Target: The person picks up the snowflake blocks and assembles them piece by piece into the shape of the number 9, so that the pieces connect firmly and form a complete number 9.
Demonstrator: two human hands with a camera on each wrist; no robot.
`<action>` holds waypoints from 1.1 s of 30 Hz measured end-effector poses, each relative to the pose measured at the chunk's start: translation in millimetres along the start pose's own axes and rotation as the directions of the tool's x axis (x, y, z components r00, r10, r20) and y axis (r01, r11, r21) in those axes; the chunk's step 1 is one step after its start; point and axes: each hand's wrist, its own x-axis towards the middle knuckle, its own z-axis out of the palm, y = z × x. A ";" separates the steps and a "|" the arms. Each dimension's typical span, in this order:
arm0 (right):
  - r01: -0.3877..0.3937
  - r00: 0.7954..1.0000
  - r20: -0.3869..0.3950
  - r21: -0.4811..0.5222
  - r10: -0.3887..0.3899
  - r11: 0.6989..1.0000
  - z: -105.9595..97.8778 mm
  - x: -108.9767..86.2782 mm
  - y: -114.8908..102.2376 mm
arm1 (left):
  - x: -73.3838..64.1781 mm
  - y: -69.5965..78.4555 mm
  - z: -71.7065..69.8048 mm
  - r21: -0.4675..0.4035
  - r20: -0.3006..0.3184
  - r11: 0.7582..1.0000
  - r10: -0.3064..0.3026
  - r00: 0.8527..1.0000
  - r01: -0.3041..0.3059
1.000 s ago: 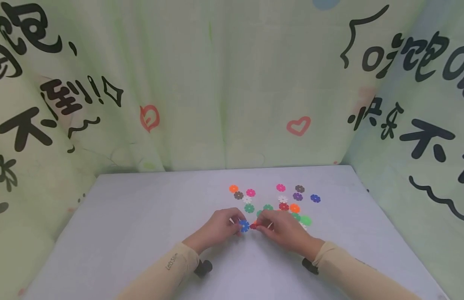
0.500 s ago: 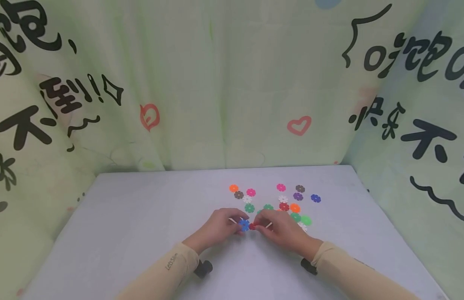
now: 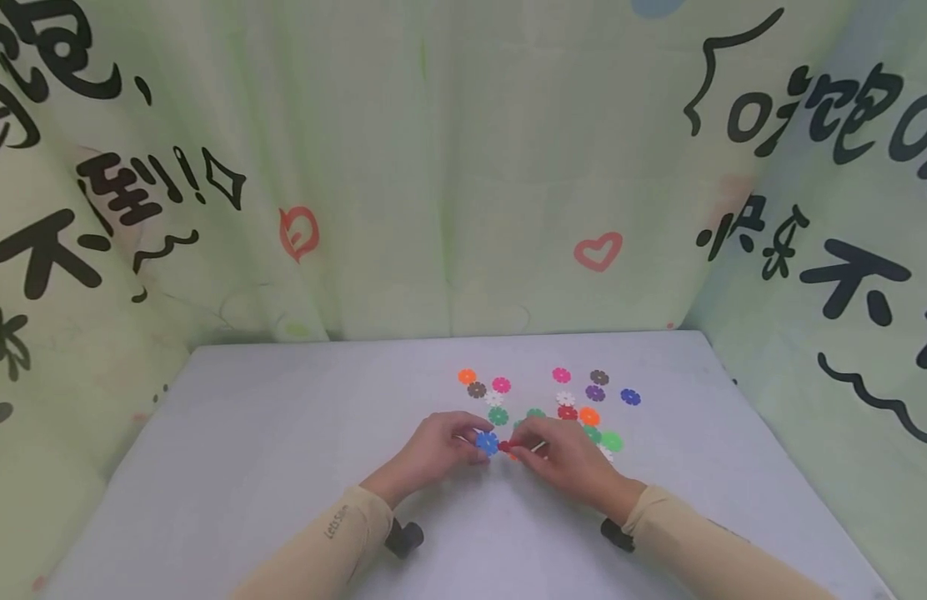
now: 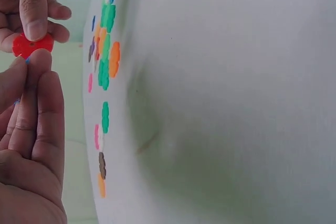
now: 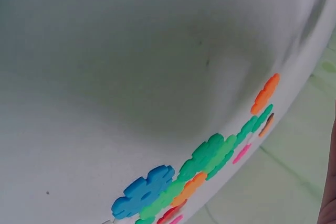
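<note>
My left hand (image 3: 443, 443) pinches a blue flower-shaped plastic disc (image 3: 487, 442) between thumb and fingers. In the left wrist view only slivers of that blue disc show past the fingertips. Opposite it, my right hand (image 3: 567, 457) pinches a red flower-shaped disc (image 4: 32, 46), its thumb lying flat on the red face. The two discs meet edge to edge above the table; whether their slots interlock cannot be told. Just a strip of the right hand (image 5: 329, 182) enters the right wrist view.
Several loose flower discs lie on the white table (image 3: 283, 433) beyond the hands, among them a green one (image 3: 498, 416), an orange one (image 3: 589, 416) and a dark blue one (image 3: 630, 397). Another blue disc (image 5: 143, 192) lies near the right hand. Printed curtains (image 3: 448, 167) enclose the table.
Both hands have risen slightly, the left a bit more, carrying the blue and red discs with them. The discs stay together and the loose ones have not moved.
</note>
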 end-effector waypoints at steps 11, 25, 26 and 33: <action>0.026 0.994 -0.103 0.062 -0.019 0.998 5.8 -1.9 -1.8 | 2.7 0.8 -0.6 -0.228 0.010 0.971 -0.067 0.998 0.067; 0.100 0.995 -0.029 0.025 -0.099 0.995 -0.8 6.5 -11.4 | -1.2 6.3 3.3 0.086 0.018 0.996 0.027 0.999 -0.028; 0.098 0.995 -0.030 0.029 -0.097 0.995 0.3 6.9 -10.8 | -1.1 7.6 4.2 0.147 0.020 0.988 0.048 0.999 -0.050; 0.069 0.997 -0.026 0.106 -0.067 0.992 5.3 8.9 -7.4 | -2.4 14.9 7.6 0.421 0.013 0.892 0.176 0.984 -0.165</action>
